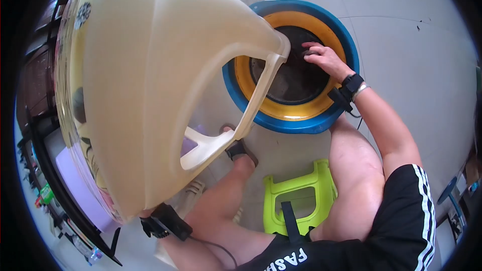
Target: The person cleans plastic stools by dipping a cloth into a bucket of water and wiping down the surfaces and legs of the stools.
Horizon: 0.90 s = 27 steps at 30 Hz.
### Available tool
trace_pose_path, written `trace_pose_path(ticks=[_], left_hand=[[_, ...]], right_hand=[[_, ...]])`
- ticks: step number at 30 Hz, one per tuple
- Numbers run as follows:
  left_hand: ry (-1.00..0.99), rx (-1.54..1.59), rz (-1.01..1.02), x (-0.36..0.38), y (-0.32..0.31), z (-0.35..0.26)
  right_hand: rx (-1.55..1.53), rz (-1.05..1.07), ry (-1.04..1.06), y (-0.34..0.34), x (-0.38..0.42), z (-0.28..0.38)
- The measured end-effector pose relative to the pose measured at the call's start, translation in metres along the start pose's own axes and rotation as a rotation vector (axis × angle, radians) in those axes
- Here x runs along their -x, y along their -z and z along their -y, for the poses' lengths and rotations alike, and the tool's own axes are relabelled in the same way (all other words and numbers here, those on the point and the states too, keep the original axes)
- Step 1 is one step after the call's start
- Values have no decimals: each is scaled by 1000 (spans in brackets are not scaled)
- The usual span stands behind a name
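My right hand (pixel 325 60) is over a blue basin (pixel 351 35) with an orange inner ring (pixel 281 110). Its fingers are bent together around something small and dark that I cannot make out. Dark water (pixel 291 83) appears to fill the basin's middle. A large cream plastic stool (pixel 135 70) is tilted on its side at the left, one leg end overlapping the basin's rim. Only a sliver of my left hand (pixel 145 214) shows at the stool's lower edge; the stool hides its fingers. Both wrists wear black devices.
A lime-green stool (pixel 321 195) is between my legs. My sandalled foot (pixel 241 148) rests on the tiled floor (pixel 401 45) below the basin. At the far left are a dark rack (pixel 42 155) and a lilac tub (pixel 80 185). Assorted items lie at the right edge.
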<state>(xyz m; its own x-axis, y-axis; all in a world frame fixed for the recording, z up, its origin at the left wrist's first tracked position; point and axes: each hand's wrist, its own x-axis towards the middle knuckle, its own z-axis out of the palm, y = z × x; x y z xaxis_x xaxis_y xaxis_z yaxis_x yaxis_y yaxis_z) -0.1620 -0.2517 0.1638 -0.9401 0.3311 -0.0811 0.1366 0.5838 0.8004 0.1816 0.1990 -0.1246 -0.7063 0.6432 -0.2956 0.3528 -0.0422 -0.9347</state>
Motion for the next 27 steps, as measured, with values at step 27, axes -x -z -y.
trace_pose_path(ticks=[27], left_hand=[[40, 24, -42, 7, -3, -13]], right_hand=[[445, -271, -126, -54, -26, -42]])
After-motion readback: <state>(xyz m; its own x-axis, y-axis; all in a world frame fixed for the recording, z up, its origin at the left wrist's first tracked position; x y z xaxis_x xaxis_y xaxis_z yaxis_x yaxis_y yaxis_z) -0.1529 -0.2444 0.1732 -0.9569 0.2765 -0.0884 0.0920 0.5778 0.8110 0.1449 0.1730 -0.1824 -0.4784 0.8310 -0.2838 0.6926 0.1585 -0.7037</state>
